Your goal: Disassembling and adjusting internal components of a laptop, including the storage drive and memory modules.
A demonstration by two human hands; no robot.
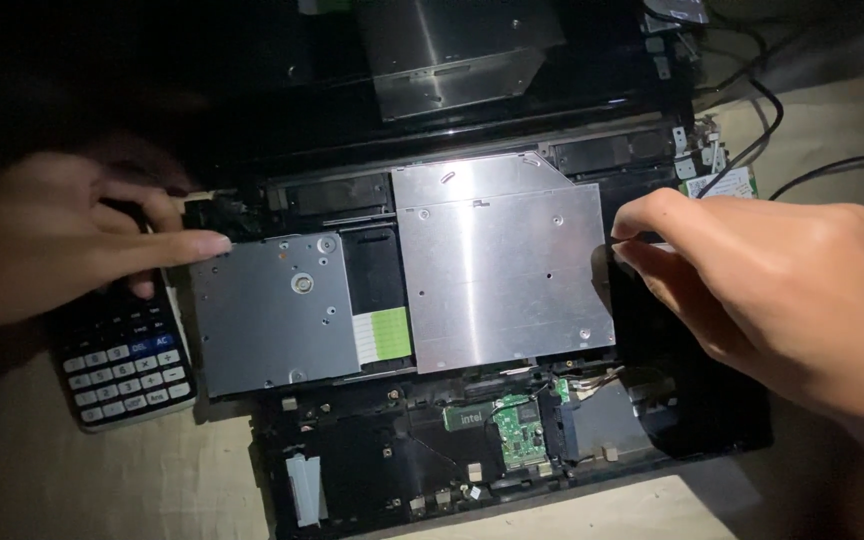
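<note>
The left hand presses loosely curled fingertips on the grey metal drive tray, gripping nothing; the right hand pinches the silver rectangular drive casing's edge inside the opened black laptop chassis.

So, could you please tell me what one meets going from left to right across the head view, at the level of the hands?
Left hand → grey drive → black gap with green-and-white label → silver drive → right hand.
</note>
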